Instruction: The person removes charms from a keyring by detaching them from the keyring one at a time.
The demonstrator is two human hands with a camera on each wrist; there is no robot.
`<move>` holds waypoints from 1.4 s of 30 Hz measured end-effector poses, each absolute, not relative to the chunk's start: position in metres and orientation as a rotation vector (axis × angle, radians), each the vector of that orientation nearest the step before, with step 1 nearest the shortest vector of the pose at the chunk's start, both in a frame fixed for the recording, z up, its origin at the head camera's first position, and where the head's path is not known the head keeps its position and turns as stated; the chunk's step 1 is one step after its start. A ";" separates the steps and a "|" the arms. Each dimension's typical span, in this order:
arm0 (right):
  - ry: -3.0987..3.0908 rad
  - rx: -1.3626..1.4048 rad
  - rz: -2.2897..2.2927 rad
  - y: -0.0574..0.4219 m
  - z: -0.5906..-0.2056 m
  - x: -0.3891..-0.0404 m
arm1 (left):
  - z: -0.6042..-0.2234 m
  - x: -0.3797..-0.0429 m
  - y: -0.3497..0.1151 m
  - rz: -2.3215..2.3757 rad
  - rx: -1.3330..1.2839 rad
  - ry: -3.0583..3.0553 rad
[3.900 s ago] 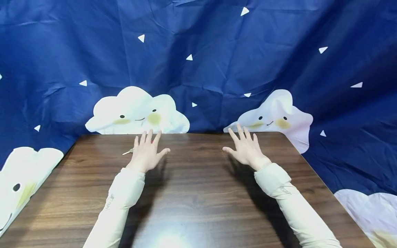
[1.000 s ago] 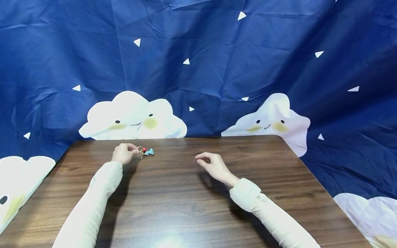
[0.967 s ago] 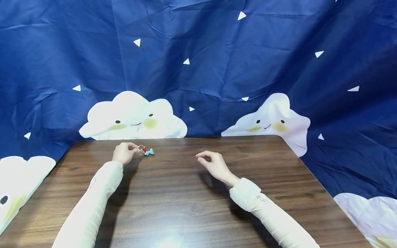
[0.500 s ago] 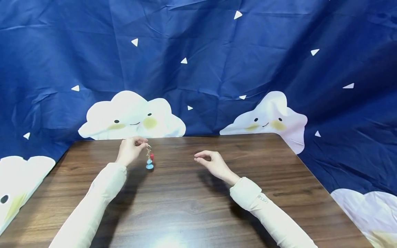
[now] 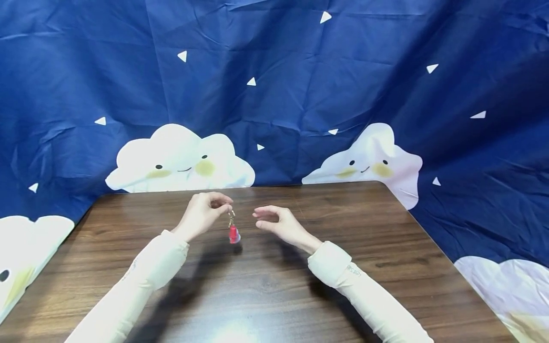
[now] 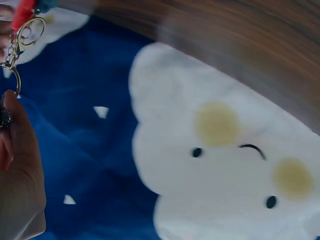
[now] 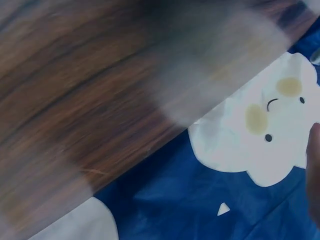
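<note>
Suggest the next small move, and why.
I'd likely ease the right hand toward the keychain: the keychain dangles from the left hand's pinch, while the right hand faces it across a small gap, holding nothing, thumb apart.

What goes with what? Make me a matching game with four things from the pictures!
Things:
1. Left hand
2. Right hand
3. Keychain
4. Backdrop cloth

Clues:
A. blue and white
B. dangles, with a red part
C. an empty hand
D. a hand pinching something gold

Right pairs: 1-D, 2-C, 3-B, 4-A.
</note>
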State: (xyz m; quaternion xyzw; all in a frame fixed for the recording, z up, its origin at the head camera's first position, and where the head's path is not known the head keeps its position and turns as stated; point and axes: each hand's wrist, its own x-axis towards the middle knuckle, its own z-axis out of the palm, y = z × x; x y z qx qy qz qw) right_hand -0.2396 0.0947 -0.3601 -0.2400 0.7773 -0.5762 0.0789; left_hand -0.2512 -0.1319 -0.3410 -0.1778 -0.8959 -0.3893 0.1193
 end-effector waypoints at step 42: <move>2.347 -0.531 -1.780 0.117 -0.355 -0.234 | -0.368 -0.219 -0.070 -1.491 -0.764 -2.395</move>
